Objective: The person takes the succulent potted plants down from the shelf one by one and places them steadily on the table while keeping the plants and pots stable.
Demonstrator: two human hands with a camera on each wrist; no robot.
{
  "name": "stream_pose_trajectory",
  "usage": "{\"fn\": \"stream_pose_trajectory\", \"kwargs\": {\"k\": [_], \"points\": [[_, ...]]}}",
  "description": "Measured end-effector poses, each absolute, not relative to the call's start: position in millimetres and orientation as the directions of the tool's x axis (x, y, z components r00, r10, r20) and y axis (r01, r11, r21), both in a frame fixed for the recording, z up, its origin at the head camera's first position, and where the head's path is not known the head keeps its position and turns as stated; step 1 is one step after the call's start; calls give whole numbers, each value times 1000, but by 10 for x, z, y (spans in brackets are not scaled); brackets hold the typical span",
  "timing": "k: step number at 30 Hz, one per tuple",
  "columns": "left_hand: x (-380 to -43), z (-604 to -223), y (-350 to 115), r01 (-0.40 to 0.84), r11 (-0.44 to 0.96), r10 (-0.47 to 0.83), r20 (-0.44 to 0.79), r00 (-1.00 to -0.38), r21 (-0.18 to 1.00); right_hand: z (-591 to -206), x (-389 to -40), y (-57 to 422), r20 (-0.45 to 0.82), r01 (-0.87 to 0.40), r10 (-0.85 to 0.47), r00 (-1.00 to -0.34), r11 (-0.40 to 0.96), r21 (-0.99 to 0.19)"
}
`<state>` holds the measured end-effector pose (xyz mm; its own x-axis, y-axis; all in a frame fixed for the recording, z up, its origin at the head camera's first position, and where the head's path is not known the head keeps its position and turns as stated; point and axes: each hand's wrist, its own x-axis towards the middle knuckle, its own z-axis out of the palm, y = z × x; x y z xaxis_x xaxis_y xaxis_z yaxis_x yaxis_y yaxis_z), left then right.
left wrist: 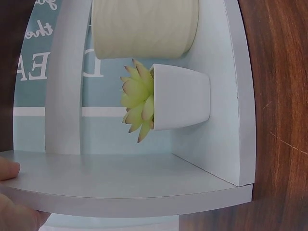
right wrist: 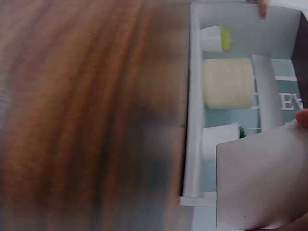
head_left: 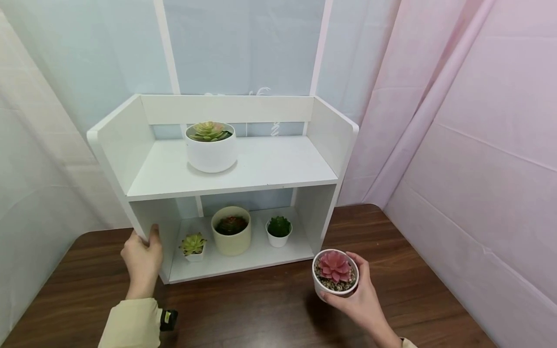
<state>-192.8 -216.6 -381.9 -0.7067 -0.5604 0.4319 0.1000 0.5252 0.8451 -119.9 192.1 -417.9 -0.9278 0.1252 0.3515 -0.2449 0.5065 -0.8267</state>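
My left hand point(head_left: 143, 256) grips the front edge of the left side panel of a white two-tier shelf point(head_left: 235, 186); in the left wrist view its fingers and thumb sit on either side of that panel. My right hand point(head_left: 363, 299) holds a white pot with a pink succulent point(head_left: 335, 267) by its rim and side, over the table in front of the shelf's right end. The pot's white wall point(right wrist: 264, 178) fills the lower right of the right wrist view. On the lower tier stand a light-green succulent point(head_left: 193, 244), a cream pot point(head_left: 232, 241) and a dark-green succulent point(head_left: 279, 227).
A large white pot with a succulent point(head_left: 211, 154) stands left of centre on the upper tier. Under the shelf is a dark wooden table point(head_left: 243, 314). Pale cloth walls point(head_left: 491, 159) rise behind and beside it.
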Motion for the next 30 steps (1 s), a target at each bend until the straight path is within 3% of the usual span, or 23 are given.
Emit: {"fn": "stream_pose_trajectory", "kwargs": {"k": [30], "points": [[-1923,-3818,-2159,70,524,-564,407,-718,849,-4588,-1160,2025,269,-143,170,-948,529,-837]]}}
